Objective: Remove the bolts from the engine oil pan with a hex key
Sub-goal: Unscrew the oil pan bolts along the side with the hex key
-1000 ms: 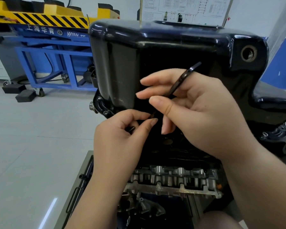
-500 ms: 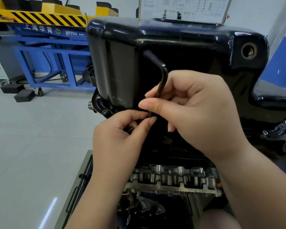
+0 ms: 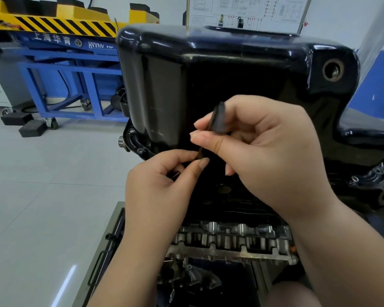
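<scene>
The thin black L-shaped steel hex key (image 3: 217, 117) stands nearly upright against the near wall of the glossy black pressed-steel oil pan (image 3: 208, 63). Its upper bend is smeared by blur. The right hand (image 3: 268, 156) pinches the upper shaft between thumb and curled forefinger. The left hand (image 3: 162, 191) pinches the lower shaft between thumb and fingertip, low on the pan's wall. The bolt being worked is hidden under those fingertips, so I cannot tell how far out it is. A short dark cylinder (image 3: 175, 175) sits among the left fingers, possibly a bolt that is out.

The step in hand looks like spinning a loosened bolt out by twirling the key. The next move calls for a tip seated square in the socket and left fingers ready to catch the bolt as it comes free.

Below the pan lies the bare grey metal cylinder head (image 3: 231, 240). Behind on the left stands a blue steel-framed stand (image 3: 75, 72) topped with yellow-and-black hazard stripes.
</scene>
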A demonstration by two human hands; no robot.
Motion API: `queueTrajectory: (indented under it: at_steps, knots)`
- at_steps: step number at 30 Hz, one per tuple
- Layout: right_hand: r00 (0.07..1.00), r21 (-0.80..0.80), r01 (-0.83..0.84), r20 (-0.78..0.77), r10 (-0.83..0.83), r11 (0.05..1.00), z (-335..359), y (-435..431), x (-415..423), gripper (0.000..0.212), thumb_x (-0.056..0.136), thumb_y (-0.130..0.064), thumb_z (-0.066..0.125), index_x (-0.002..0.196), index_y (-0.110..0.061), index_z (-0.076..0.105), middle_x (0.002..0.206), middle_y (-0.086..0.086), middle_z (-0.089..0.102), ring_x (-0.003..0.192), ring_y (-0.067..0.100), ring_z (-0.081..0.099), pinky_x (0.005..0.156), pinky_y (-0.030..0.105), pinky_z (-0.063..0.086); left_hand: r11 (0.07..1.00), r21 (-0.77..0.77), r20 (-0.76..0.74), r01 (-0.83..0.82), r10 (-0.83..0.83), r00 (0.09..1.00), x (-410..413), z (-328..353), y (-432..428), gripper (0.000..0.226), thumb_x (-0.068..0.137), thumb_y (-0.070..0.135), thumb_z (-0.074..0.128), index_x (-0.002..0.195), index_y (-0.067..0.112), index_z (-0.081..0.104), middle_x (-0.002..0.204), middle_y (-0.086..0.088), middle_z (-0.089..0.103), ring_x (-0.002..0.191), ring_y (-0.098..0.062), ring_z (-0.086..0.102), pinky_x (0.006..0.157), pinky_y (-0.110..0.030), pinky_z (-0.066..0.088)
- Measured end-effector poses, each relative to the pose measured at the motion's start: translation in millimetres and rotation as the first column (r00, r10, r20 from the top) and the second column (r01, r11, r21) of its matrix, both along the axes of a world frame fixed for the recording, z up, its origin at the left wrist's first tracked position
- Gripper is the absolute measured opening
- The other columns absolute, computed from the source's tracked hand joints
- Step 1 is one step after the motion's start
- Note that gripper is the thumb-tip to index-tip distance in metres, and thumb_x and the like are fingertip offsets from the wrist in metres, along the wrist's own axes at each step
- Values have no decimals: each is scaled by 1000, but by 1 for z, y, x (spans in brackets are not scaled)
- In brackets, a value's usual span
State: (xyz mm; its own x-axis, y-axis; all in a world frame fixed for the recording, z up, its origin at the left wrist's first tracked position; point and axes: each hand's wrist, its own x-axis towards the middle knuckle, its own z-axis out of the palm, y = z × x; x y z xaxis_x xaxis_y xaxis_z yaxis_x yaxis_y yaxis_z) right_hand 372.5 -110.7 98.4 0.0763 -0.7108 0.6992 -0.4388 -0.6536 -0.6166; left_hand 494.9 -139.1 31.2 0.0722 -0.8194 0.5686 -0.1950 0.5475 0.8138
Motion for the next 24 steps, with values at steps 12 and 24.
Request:
queueTrajectory:
  at_steps: [12,24]
  knots:
    - [982,125,-188,-3,190,974,1,4,-2,21,88,-3,56,106,-12,66,96,-2,71,53,4,63,50,18,50,1000,12,6,-21,21,1000,1,3,2,10,73,26,73,67,33,69,56,5,59,49,1,47,48,-8,34]
    - [998,3,18,68,-18,1000,-5,1,7,26,73,-18,78,68,-5,56,65,11,63,44,29,51,40,37,41,999,-1,50,-39,39,998,-1,4,4,14,73,26,73,64,33,66,53,4,53,47,-1,43,47,-7,32]
